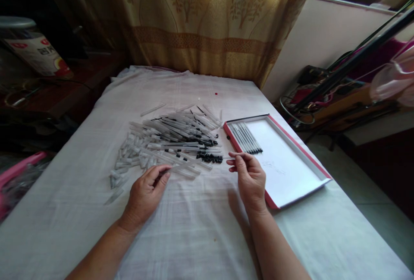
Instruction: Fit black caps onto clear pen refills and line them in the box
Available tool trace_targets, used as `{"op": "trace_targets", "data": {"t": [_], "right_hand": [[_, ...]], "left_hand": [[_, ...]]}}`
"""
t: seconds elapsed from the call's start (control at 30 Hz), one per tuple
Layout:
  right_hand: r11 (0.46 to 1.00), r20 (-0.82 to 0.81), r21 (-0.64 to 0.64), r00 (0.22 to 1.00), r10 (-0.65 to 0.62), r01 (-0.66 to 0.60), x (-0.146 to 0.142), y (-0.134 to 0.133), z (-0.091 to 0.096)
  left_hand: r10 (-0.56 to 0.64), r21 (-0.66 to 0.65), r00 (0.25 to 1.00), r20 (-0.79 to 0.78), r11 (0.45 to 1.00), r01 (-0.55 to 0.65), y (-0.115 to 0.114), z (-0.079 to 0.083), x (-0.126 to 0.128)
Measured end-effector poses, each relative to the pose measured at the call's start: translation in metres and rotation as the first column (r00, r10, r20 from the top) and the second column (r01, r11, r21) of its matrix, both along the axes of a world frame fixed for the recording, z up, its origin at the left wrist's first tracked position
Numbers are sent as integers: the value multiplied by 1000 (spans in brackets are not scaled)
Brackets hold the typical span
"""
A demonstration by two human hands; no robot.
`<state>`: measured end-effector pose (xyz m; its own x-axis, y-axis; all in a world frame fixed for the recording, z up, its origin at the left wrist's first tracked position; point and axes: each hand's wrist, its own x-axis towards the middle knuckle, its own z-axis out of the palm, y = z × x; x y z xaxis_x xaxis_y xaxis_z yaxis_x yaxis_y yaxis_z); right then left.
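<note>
Above the near side of the cloth-covered bench (pixel 194 237), a clear pen barrel (pixel 185 165) is grasped in the left hand (pixel 147 191), pinched between thumb and forefinger and pointed rightward. The left forearm is slanted in from the lower left, with the other fingers curled under. By the right hand (pixel 251 180), a thin pale rod (pixel 228 158) is gripped at the fingertips, its far end too faint to tell; the thumb is laid uppermost, and the forearm is angled in from the lower right. Beyond the hands, loose pen barrels (pixel 171 127), clear caps (pixel 129 155) and small black pieces (pixel 211 158) are heaped. Beside the right hand, a row of pens (pixel 245 136) is lined up inside the red-edged tray (pixel 291 176).
</note>
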<state>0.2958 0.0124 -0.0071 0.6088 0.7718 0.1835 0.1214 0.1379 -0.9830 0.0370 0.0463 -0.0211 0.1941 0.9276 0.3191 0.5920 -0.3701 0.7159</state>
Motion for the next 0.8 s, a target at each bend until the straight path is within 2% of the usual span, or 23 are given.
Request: {"op": "trace_targets", "data": {"t": [0.17,0.37,0.6,0.8], "right_hand": [[983,-256,107,959,-118,150,7,2,11],[980,-383,107,916,-117,170,11,3,17],[995,-360,64,932,-43,71,6,3,12],[990,-342,0,930,130,-139,-21,1,8]], "left_hand": [[-1,0,1000,-11,1000,1,0,1,0],[5,-2,1000,-12,1000,-5,1,1,0],[-21,-3,1000,-21,1000,21,0,3,1],[-104,30,994,-35,994,105,-4,2,3]]}}
